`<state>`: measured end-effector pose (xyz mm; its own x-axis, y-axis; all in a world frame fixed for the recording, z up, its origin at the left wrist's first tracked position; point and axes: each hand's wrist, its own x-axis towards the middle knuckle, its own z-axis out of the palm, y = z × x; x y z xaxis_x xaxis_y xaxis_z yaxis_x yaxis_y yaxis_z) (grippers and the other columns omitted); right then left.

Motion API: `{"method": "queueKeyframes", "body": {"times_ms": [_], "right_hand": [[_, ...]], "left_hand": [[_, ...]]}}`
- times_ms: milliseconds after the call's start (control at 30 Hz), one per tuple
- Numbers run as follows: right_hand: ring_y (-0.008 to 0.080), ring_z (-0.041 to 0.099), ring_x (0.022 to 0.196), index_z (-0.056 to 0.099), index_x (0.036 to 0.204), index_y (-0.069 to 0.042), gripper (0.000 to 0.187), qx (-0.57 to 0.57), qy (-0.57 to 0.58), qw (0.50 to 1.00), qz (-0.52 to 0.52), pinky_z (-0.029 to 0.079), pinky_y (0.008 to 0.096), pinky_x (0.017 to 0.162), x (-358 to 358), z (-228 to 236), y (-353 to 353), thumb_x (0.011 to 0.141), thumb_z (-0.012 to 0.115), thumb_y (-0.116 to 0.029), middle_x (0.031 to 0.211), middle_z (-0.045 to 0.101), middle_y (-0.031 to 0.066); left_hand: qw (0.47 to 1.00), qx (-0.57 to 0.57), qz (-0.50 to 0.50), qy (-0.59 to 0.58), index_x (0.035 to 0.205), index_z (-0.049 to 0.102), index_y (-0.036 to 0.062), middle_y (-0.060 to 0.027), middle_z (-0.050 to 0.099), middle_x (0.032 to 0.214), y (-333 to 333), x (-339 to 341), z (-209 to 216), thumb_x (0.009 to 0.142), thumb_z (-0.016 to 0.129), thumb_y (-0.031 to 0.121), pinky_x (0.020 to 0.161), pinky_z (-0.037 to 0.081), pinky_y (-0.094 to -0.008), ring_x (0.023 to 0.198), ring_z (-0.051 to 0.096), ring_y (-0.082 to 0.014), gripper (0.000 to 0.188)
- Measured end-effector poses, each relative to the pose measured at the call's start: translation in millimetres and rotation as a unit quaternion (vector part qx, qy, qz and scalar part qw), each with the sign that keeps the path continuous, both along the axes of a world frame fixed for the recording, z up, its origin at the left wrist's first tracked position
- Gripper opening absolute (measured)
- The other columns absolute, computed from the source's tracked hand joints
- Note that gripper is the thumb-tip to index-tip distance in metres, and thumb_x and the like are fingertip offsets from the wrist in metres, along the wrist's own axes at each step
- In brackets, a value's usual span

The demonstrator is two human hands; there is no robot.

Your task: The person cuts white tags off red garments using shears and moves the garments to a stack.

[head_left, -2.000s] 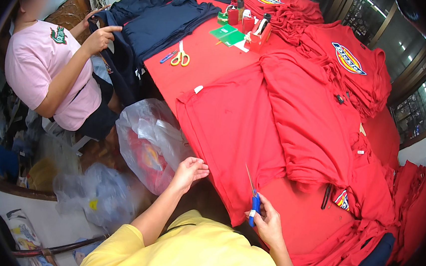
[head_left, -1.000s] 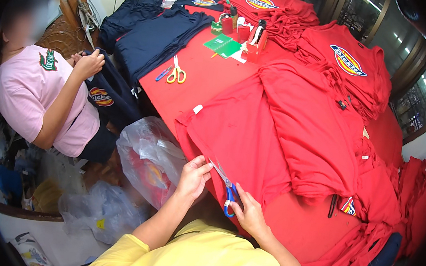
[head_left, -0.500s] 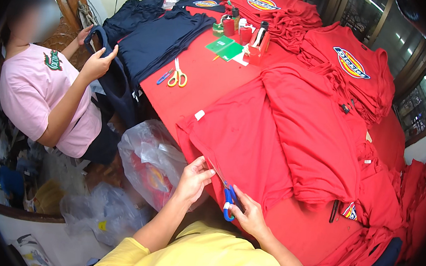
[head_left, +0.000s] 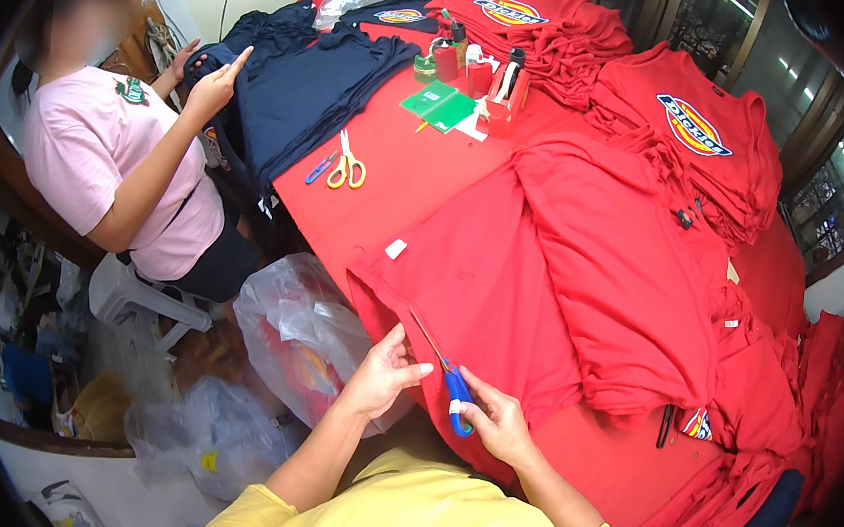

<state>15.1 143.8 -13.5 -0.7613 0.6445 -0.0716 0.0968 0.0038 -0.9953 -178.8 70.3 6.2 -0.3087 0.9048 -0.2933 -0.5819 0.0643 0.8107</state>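
Note:
Blue-handled scissors [head_left: 457,401] sit in my right hand [head_left: 500,426], which is closed around the handles. Their thin blades look shut and point away and to the left over the edge of a red shirt [head_left: 462,257] spread on the table. My left hand [head_left: 384,372] is at the shirt's near left edge, with cloth between the thumb and fingers, close to the blades. A small white label [head_left: 395,250] shows on the shirt. Beside it lies a thick folded red garment [head_left: 619,279].
Yellow-handled scissors [head_left: 347,171] and a small blue snipper [head_left: 321,166] lie farther up the red table [head_left: 346,223]. Beyond are a red tape dispenser [head_left: 502,101], green cards [head_left: 439,104] and shirt piles. A plastic bag [head_left: 293,323] stands left; a co-worker [head_left: 117,170] handles dark cloth.
The scissor blades, spread a little before, now look closed, and the handles have come together. My left hand shifted slightly. The co-worker has turned and raised the dark cloth's nearer hand.

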Motion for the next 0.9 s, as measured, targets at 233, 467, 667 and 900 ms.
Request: {"method": "queueKeyframes", "body": {"times_ms": [233, 467, 667, 900], "right_hand": [[0.0129, 0.061, 0.09, 0.045, 0.137, -0.003, 0.049, 0.048, -0.059, 0.997, 0.033, 0.05, 0.0291, 0.08, 1, 5, 9, 0.092, 0.058, -0.016, 0.111, 0.063, 0.0165], [0.0119, 0.06, 0.089, 0.046, 0.136, -0.004, 0.05, 0.025, -0.016, 0.999, 0.024, 0.049, 0.0287, 0.08, -10, 8, 16, 0.09, 0.061, -0.019, 0.111, 0.063, 0.0177], [0.0126, 0.06, 0.092, 0.046, 0.136, -0.003, 0.051, 0.0, -0.027, 0.999, 0.037, 0.048, 0.029, 0.082, -13, 9, 16, 0.09, 0.062, -0.018, 0.113, 0.062, 0.0176], [0.0143, 0.061, 0.092, 0.047, 0.136, -0.003, 0.049, 0.043, 0.014, 0.999, 0.022, 0.048, 0.0284, 0.082, -25, 10, 24, 0.09, 0.061, -0.014, 0.111, 0.063, 0.0159]], "left_hand": [[0.994, 0.064, 0.086, -0.023, 0.13, 0.047, 0.0003, -0.0074, 0.058, 0.12, 12, -19, -17, 0.085, 0.059, -0.006, 0.094, 0.045, -0.0304, 0.108, 0.056, -0.0153, 0.047], [0.995, 0.042, 0.05, 0.077, 0.129, 0.048, -0.0011, -0.0077, 0.059, 0.12, 13, -15, 8, 0.085, 0.057, -0.006, 0.095, 0.045, -0.0291, 0.108, 0.056, -0.0146, 0.045], [0.987, 0.075, 0.142, -0.011, 0.126, 0.051, -0.0016, -0.007, 0.06, 0.116, 21, -28, -17, 0.087, 0.056, -0.005, 0.094, 0.045, -0.028, 0.106, 0.057, -0.0136, 0.039], [0.992, 0.063, 0.097, 0.055, 0.125, 0.051, -0.0025, -0.007, 0.061, 0.116, 21, -21, 10, 0.088, 0.057, -0.004, 0.094, 0.045, -0.0288, 0.106, 0.057, -0.0144, 0.038]]}}
